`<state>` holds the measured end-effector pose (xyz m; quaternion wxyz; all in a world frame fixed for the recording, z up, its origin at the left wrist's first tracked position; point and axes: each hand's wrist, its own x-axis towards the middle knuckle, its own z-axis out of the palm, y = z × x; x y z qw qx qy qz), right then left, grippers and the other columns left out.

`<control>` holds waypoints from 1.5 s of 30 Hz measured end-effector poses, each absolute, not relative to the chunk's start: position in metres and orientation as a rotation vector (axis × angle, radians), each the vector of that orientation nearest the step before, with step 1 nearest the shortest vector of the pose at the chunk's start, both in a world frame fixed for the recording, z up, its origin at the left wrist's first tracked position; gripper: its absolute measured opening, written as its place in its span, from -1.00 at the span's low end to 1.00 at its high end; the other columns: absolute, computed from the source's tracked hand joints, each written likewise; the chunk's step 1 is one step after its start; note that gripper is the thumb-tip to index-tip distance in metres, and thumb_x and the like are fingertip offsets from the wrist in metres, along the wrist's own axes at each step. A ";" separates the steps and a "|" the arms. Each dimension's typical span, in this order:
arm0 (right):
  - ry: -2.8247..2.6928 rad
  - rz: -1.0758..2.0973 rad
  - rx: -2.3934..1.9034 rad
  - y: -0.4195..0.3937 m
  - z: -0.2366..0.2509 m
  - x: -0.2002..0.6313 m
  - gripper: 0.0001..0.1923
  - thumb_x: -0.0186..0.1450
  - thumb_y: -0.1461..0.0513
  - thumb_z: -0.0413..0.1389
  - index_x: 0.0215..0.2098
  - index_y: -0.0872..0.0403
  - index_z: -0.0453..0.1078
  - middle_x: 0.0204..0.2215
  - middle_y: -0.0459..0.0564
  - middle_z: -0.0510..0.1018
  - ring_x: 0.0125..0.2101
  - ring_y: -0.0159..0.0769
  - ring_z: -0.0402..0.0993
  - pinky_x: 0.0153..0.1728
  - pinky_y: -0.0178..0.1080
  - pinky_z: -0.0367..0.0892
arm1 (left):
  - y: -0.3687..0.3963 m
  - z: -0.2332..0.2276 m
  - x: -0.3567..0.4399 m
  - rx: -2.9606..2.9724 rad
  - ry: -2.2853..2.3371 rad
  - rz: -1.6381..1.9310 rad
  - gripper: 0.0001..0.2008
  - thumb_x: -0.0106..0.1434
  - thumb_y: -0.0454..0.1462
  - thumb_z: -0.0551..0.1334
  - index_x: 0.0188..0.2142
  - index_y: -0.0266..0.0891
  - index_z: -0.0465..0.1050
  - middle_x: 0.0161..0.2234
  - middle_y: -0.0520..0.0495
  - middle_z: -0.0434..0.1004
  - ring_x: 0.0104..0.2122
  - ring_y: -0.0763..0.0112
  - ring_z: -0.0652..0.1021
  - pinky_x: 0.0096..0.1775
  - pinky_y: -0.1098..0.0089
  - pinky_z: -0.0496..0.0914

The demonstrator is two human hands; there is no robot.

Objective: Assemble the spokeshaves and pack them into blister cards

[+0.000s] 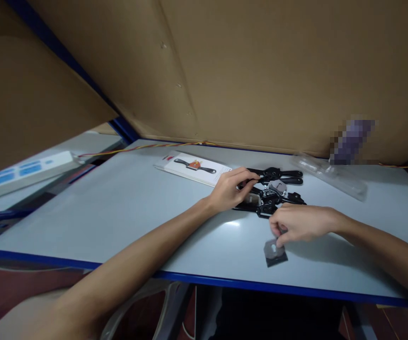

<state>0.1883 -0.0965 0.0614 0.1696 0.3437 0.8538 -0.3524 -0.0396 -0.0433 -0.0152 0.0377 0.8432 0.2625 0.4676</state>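
Observation:
My left hand [232,189] rests on a black two-handled tool [272,204] lying in the middle of the grey table, fingers curled over its left handle. A second black tool of the same kind [281,175] lies just behind it. My right hand [301,223] pinches the top edge of a small flat grey metal blade [275,251] that stands tilted on the table in front of the tools. Another small grey plate [278,187] sits among the tools.
A white printed card showing the tool [194,166] lies behind my left hand. A clear plastic package [331,174] lies at the back right. The table [119,208] has a blue front edge. Brown cardboard walls surround it; a white power strip [27,171] lies left.

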 end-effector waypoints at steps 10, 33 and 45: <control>2.408 -1.000 1.062 -0.121 0.057 0.189 -0.69 0.23 0.12 0.38 -0.15 0.05 0.45 -0.33 -0.03 0.50 -0.24 -0.16 0.44 -0.35 -0.24 0.22 | -0.041 -0.019 -0.042 2.609 0.812 1.337 -0.84 0.45 -0.33 0.21 -0.14 -0.23 0.61 -0.30 -0.08 0.68 -0.39 0.45 0.58 -0.37 0.42 0.45; 2.755 -0.856 1.389 -0.072 0.044 0.197 -0.80 0.40 0.16 0.18 -0.36 0.07 0.46 -0.48 -0.09 0.53 -0.44 -0.31 0.37 -0.36 -0.24 0.12 | -0.058 -0.007 -0.031 2.167 0.834 1.330 -0.81 0.37 -0.22 0.34 -0.07 -0.24 0.63 -0.43 0.05 0.57 -0.57 0.58 0.43 -0.47 0.49 0.40; 2.898 -0.624 1.745 -0.066 0.096 0.228 -0.85 0.37 0.16 0.09 -0.31 0.02 0.43 -0.60 -0.18 0.39 -0.55 -0.35 0.21 -0.38 -0.20 0.09 | -0.073 -0.010 -0.021 2.249 0.681 1.032 -0.84 0.35 -0.22 0.38 -0.14 -0.21 0.71 -0.37 -0.08 0.69 -0.38 0.38 0.57 -0.34 0.38 0.50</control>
